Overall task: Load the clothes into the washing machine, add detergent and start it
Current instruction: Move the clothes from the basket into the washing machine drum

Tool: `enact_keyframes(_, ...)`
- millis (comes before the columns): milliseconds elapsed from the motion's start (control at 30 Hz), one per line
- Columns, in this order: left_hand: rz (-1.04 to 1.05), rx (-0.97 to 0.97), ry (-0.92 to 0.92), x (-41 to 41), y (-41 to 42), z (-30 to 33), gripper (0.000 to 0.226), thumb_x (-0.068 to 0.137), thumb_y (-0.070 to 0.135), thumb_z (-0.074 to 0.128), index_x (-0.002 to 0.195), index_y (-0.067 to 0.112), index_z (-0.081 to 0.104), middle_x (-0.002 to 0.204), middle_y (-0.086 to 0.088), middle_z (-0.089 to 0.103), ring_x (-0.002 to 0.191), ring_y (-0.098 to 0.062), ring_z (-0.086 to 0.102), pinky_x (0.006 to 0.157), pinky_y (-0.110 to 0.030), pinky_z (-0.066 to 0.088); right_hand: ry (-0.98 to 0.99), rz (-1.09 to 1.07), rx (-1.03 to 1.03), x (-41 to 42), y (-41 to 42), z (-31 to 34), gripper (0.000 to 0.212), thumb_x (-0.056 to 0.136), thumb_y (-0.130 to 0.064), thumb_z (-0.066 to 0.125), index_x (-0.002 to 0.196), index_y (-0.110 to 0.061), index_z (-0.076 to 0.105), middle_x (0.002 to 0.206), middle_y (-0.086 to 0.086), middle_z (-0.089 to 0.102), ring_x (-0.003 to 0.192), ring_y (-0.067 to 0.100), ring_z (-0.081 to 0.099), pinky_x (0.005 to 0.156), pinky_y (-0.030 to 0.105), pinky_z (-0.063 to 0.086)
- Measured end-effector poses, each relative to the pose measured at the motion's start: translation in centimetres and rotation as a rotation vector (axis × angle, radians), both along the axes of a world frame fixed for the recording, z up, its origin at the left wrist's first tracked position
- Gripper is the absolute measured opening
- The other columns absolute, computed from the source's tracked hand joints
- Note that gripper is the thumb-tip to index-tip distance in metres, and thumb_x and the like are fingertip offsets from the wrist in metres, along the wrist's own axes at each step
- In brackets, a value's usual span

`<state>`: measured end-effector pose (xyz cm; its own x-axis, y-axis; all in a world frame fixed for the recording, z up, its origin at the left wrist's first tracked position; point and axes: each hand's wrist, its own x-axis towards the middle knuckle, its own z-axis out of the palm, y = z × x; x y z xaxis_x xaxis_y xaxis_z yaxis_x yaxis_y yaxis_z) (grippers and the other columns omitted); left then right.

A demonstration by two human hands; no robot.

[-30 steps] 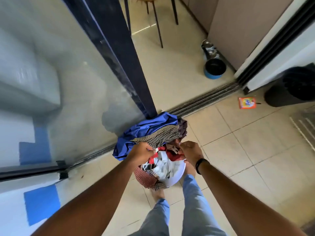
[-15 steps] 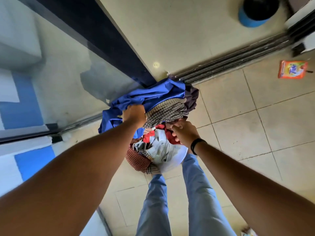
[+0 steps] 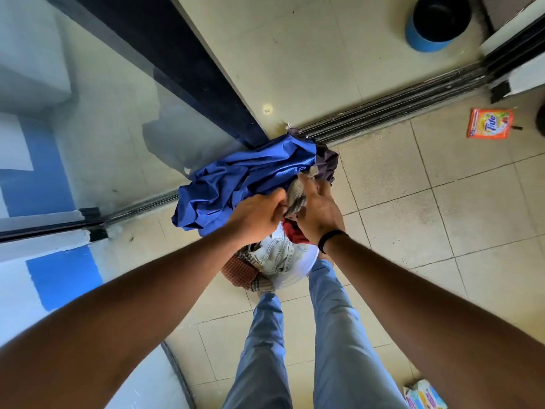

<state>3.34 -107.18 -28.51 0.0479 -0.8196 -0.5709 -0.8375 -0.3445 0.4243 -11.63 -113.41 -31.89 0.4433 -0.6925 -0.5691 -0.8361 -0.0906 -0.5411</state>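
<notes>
A heap of clothes fills a white basket (image 3: 298, 274) on the tiled floor by my feet. A blue garment (image 3: 236, 178) lies on top, with a grey checked cloth (image 3: 296, 196), a red piece (image 3: 293, 231) and a white garment (image 3: 277, 255) under it. My left hand (image 3: 256, 215) is closed on the clothes at the blue garment's edge. My right hand (image 3: 317, 209), with a black wristband, grips the checked cloth. An orange detergent sachet (image 3: 490, 124) lies on the floor at the right. No washing machine can be made out for certain.
A glass sliding door with a dark frame (image 3: 188, 69) stands at the left, its floor track (image 3: 383, 110) running right. A blue and black bowl (image 3: 436, 20) sits beyond the track. A colourful packet (image 3: 423, 395) lies at the bottom right. A white curved surface (image 3: 141, 388) is at the lower left.
The view has tilted down and come closer to the basket. Both hands have moved together onto the checked cloth and blue garment at the top of the heap.
</notes>
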Motion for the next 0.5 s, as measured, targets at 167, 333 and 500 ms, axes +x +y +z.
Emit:
enact_keyframes(167,0.074,-0.137,0.135,-1.9,-1.1,5.2,0.005,0.091,0.025,0.058,0.091,0.024,0.063,0.072,0.011,0.064,0.068,-0.012,0.062,0.06,-0.029,0.046,0.069,0.29,-0.198,-0.5,-1.0,2.7,0.037,0.083,-0.025,0.062,0.12,-0.021,0.061,0.144,0.011,0.038,0.126,0.037,0.042,0.093,0.052,0.05)
enact_keyframes(333,0.108,-0.187,0.26,-1.6,-1.1,11.3,0.008,0.085,0.021,0.064,0.083,0.024,0.071,0.069,0.011,0.067,0.06,-0.004,0.06,0.054,-0.026,0.044,0.18,0.319,-0.243,-2.5,-1.0,7.2,0.037,0.086,-0.032,0.063,0.122,-0.024,0.063,0.141,0.007,0.041,0.127,0.033,0.039,0.097,0.048,0.048)
enact_keyframes(500,0.056,-0.238,0.272,-0.4,1.1,18.3,0.004,0.084,0.026,0.07,0.082,0.025,0.073,0.069,0.007,0.07,0.059,-0.015,0.064,0.056,-0.033,0.051,0.214,0.258,-0.285,-3.8,1.3,12.3,0.032,0.092,-0.03,0.059,0.123,-0.024,0.062,0.138,0.002,0.051,0.128,0.028,0.04,0.099,0.044,0.044)
